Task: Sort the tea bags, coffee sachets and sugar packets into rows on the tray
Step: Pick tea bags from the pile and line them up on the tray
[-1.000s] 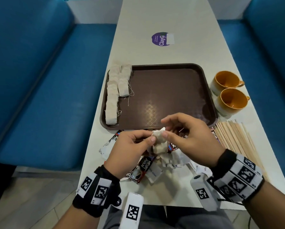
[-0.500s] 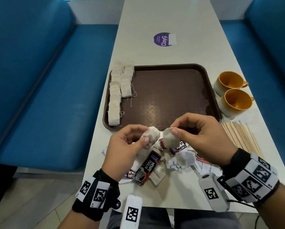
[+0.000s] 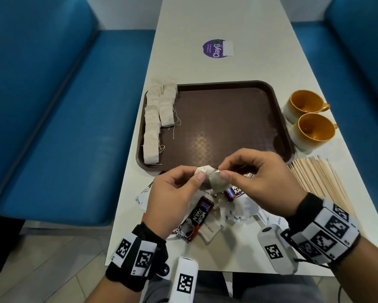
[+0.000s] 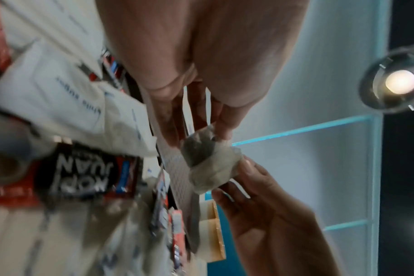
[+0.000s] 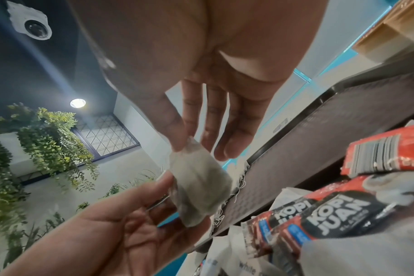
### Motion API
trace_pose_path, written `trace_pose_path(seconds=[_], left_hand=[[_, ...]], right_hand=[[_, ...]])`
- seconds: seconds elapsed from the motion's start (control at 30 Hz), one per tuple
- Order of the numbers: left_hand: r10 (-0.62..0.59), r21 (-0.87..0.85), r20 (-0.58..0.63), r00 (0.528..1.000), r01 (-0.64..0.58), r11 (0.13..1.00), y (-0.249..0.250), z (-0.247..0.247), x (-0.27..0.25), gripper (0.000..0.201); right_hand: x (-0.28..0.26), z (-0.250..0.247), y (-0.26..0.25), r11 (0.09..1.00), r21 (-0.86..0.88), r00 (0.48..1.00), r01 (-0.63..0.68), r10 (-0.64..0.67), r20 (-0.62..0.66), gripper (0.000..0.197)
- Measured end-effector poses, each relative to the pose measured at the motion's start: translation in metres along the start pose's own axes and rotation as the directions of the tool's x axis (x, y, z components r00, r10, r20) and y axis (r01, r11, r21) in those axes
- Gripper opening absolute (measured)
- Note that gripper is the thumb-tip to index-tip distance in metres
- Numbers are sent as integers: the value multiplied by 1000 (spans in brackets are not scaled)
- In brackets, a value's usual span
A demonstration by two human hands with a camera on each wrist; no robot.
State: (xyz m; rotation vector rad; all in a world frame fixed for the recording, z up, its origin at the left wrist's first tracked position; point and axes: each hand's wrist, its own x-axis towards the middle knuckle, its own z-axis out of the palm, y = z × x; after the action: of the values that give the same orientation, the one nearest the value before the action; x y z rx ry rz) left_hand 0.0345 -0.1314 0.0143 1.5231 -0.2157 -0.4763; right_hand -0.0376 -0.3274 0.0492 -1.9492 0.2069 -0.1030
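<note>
My left hand (image 3: 196, 174) pinches a pale tea bag (image 3: 203, 171) and my right hand (image 3: 223, 174) pinches a second tea bag (image 3: 216, 184). The two bags touch just above the near edge of the brown tray (image 3: 227, 119). In the left wrist view the two tea bags (image 4: 210, 164) are pressed together between both hands. In the right wrist view the right thumb and forefinger pinch the top of a tea bag (image 5: 199, 186). Two rows of tea bags (image 3: 153, 127) lie along the tray's left side. Coffee sachets (image 3: 197, 217) and white sugar packets (image 3: 210, 231) lie piled on the table below my hands.
Two orange cups (image 3: 310, 119) stand to the right of the tray. Wooden stirrers (image 3: 319, 180) are fanned out at the right, near my right wrist. A purple sticker (image 3: 216, 49) sits farther up the white table. Blue bench seats flank both sides.
One second ago both hands were low on the pile. Half a second ago each held a tea bag, the bags apart. Now the two bags touch.
</note>
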Motion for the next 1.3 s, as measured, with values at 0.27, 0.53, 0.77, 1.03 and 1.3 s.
trace_pose_path(seconds=[0.27,0.53,0.77,1.03,1.3], left_hand=[[42,114,-90,995,-32,993,8,-9,1,14],[40,32,64,997,-42,999,9,-2,-4,18],[-1,-21,97,995,3,1000,9,-5,-3,16],[-2,-37,52,999,4,999,7,-6,2,19],[54,-21,62,997,-53,998,9,-10,10,18]], right_hand=[[-8,0,-14,1000,10,959,-21,17,283,6],[2,5,-6,1000,-24,999,7,-6,45,8],[3,9,-4,997,55,998,-50,48,37,6],[4,14,-1,995,87,999,-50,49,4,12],[17,10,-7,990,85,985,-112,100,139,19]])
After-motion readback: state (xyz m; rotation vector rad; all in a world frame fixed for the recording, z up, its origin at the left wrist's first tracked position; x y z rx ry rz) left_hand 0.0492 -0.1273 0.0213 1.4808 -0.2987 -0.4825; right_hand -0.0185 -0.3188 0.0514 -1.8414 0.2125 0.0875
